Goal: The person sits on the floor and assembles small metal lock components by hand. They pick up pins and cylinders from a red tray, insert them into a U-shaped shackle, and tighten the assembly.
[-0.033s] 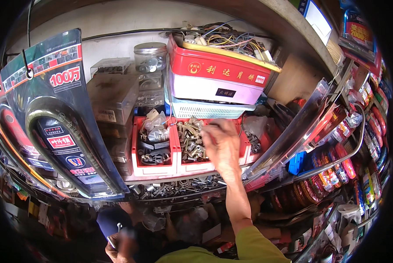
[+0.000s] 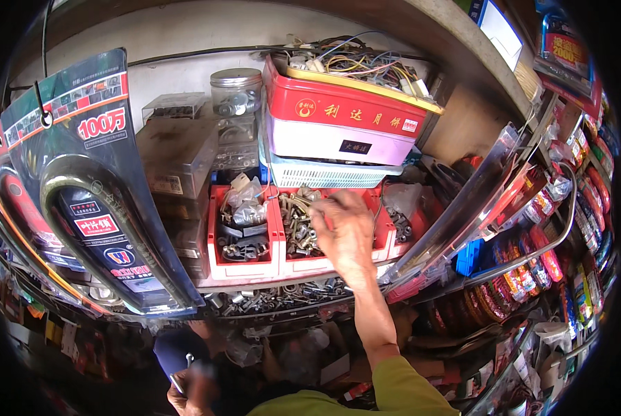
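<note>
Bent and blurry, the right hand [image 2: 346, 232] was over the middle bin [image 2: 310, 266], palm down. Its fingers were curled a bit, and I could not tell if they pinched anything or touched the bolts below. Bolts [image 2: 296, 220] lay in a heap, with the part that showed just beside the fingers, at nine o'clock. The left hand [image 2: 191, 399] was low down, well apart at about seven o'clock from the right one, and it was closed around a thin silver rod [image 2: 177, 383].

At twelve o'clock, the blue basket [image 2: 338, 175] made a wall behind the bolts, and a red box [image 2: 352, 114] sat above it. The bin's front edge was at seven o'clock, near the wrist. Past that edge, more metal bits [image 2: 282, 295] lay lower down. The left bin [image 2: 253, 270] stood at eight o'clock, and the right bin [image 2: 402, 248] was near, at four o'clock. A clear pack [image 2: 456, 208] slanted up at two o'clock. Open room was over the bolts, between the basket and the front edge.
</note>
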Tool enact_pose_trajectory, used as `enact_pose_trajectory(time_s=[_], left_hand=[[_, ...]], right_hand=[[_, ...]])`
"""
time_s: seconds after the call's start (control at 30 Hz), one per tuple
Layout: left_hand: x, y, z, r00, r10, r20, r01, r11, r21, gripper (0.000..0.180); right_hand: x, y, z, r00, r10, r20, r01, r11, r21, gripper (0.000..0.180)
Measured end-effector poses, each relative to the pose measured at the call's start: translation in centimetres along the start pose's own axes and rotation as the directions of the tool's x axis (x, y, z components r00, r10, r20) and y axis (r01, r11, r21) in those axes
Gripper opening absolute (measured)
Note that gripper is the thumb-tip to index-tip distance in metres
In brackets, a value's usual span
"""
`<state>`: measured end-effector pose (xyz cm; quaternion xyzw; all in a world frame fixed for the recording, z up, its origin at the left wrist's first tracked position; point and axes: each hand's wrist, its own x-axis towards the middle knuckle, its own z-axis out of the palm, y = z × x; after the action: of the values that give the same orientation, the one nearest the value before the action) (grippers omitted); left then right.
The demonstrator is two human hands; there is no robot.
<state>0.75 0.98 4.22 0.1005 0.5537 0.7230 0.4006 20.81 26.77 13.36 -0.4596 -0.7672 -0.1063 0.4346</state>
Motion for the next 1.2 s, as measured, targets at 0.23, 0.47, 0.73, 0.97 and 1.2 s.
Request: enact_pose_trajectory(time_s=[0.23, 0.47, 0.73, 0.97, 1.2], left_hand=[[0.1, -0.1, 0.0, 0.998, -0.006, 0.066, 0.005, 1.0, 0.014, 0.007], [0.4, -0.7, -0.6, 0.999, -0.002, 0.043, 0.001, 1.0, 0.023, 0.012], [0.8, -0.4, -1.0, 0.992, -0.036, 0.122, 0.031, 0.999, 0.042, 0.018], [1.3, -0.7, -1.6, 0.988, -0.046, 0.149, 0.04, 0.998, 0.041, 0.018], [1.5, -1.0, -2.1, 0.987, -0.062, 0.147, 0.055, 0.997, 0.051, 0.018]], right_hand=[[0.5, 0.0, 2.9, 0.949, 0.013, 0.315, 0.063, 0.97, -0.233, 0.007], [0.6, 0.6, 3.9, 0.955, 0.027, 0.296, 0.001, 0.996, -0.094, 0.009], [0.7, 0.9, 3.5, 0.962, 0.06, 0.267, -0.063, 0.998, 0.005, 0.013], [1.3, 2.7, 1.5, 0.894, 0.138, 0.426, -0.392, 0.7, 0.597, 0.006], [1.3, 2.3, 0.8, 0.853, -0.163, 0.496, -0.048, 0.922, 0.385, 0.01]])
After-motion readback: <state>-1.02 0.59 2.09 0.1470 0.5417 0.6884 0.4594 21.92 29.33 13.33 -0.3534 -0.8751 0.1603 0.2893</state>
